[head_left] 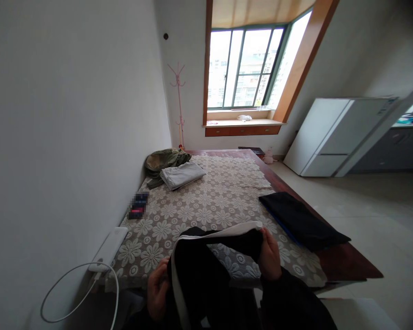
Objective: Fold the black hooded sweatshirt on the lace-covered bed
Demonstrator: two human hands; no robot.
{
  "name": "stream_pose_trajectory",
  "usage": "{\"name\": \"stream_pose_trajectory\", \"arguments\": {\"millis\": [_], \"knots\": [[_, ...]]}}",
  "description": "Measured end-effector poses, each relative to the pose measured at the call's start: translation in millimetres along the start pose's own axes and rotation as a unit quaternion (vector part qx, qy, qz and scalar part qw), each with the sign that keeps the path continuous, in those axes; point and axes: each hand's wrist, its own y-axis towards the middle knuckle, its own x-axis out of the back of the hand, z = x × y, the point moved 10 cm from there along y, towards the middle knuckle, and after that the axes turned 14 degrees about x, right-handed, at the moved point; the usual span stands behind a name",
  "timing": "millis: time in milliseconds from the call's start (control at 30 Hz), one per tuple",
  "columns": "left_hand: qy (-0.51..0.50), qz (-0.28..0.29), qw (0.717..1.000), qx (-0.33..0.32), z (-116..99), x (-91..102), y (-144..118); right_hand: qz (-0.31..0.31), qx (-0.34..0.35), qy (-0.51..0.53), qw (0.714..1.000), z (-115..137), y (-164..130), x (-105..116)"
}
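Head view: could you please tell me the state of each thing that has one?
Black garment, unfolded, partly lifted
Left hand, closed on the garment
Right hand, closed on the garment
Black cloth, folded flat
Grey cloth, folded
Olive cloth, crumpled
Lace tablecloth, spread out
White cable, looped
Fridge doors, shut
Drawers, shut

Garment (201, 270) between the left hand (157, 288) and right hand (270, 257), before a desk (353, 263).
On the desk, a folded cloth (301, 222) lies right; far left, a folded pile (183, 175) fronts a bundle (167, 159). A corded device (109, 248) sits near left, beside the wall (72, 114). Behind stand a coat rack (179, 98) and, to its right, a window (249, 68), then a refrigerator (325, 133).
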Motion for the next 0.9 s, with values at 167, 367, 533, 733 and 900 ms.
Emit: {"name": "stream_pose_trajectory", "arguments": {"millis": [167,367,533,733,900], "knots": [[0.111,0.044,0.993,0.000,-17,-15.9,11,0.140,0.025,-0.027,0.989,-2,-16,-17],[0.193,0.118,0.973,-0.038,-25,-47.1,14,0.303,0.069,-0.054,0.949,-2,-64,-41],[0.179,0.115,0.976,-0.048,-20,-34.6,16,0.343,0.034,-0.033,0.938,-14,-78,-15],[0.110,0.006,0.993,0.037,-14,-15.3,33,0.374,0.010,-0.029,0.927,-16,-82,-14],[0.085,-0.007,0.995,0.058,-19,-12.1,48,0.449,0.089,-0.088,0.885,-6,-92,-27]]}}
